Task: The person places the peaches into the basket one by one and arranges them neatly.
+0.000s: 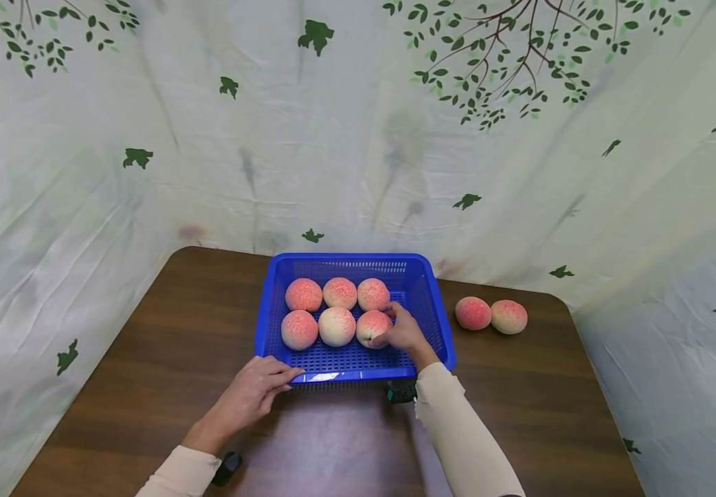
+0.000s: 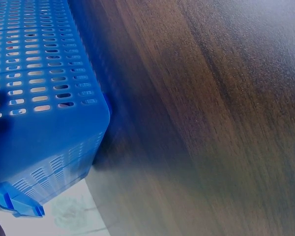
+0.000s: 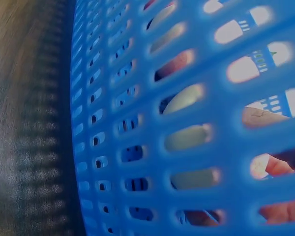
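Observation:
A blue plastic basket [image 1: 358,375] with slotted walls stands on the table, holding two rows of three peaches, pink to cream in colour. At its front left corner my left hand [image 1: 261,386] grips the rim, the thumb outside the front wall. My right hand [image 1: 404,331] reaches over the front rim and holds the front right peach [image 1: 370,327], with thumb and fingers on either side of it. In the right wrist view the basket wall [image 3: 147,118] covers most of that hand; parts of its fingers show through the slots.
Two more peaches, a redder one [image 1: 473,313] and a paler one [image 1: 509,317], lie side by side on the brown wooden table [image 1: 519,393], right of the basket. A white cloth [image 1: 358,138] printed with leaves hangs behind the table and along both sides.

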{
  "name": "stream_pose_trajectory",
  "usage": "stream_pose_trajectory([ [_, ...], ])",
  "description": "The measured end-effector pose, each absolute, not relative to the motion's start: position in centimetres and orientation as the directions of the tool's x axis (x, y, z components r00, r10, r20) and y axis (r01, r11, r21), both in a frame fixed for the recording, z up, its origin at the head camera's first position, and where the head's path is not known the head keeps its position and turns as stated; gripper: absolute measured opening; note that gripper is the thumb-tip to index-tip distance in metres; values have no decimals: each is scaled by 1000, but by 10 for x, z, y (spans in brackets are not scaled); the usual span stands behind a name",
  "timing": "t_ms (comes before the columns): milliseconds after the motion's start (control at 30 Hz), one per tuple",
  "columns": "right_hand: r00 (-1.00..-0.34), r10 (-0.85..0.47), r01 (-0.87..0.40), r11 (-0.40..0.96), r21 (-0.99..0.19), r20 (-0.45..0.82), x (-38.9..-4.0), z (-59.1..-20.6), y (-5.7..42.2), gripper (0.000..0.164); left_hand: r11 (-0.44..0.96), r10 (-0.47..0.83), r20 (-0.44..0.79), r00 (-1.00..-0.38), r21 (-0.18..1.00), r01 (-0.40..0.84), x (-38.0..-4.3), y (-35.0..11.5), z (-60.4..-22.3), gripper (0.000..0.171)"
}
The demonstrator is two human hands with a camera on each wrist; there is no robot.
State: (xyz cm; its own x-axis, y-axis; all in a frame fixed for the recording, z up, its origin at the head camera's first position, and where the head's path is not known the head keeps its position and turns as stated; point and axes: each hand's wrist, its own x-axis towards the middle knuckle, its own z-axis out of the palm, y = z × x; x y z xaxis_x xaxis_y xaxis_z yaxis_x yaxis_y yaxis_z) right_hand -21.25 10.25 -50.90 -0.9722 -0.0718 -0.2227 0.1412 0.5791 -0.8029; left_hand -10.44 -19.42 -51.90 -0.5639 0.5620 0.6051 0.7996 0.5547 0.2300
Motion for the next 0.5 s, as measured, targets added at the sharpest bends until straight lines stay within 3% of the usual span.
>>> stream_pose_trajectory([
  [500,-970,-91,120,635,-763,-227,-215,-513,101,77,553,563,609,-559,226,802,-104,-194,-518,53],
])
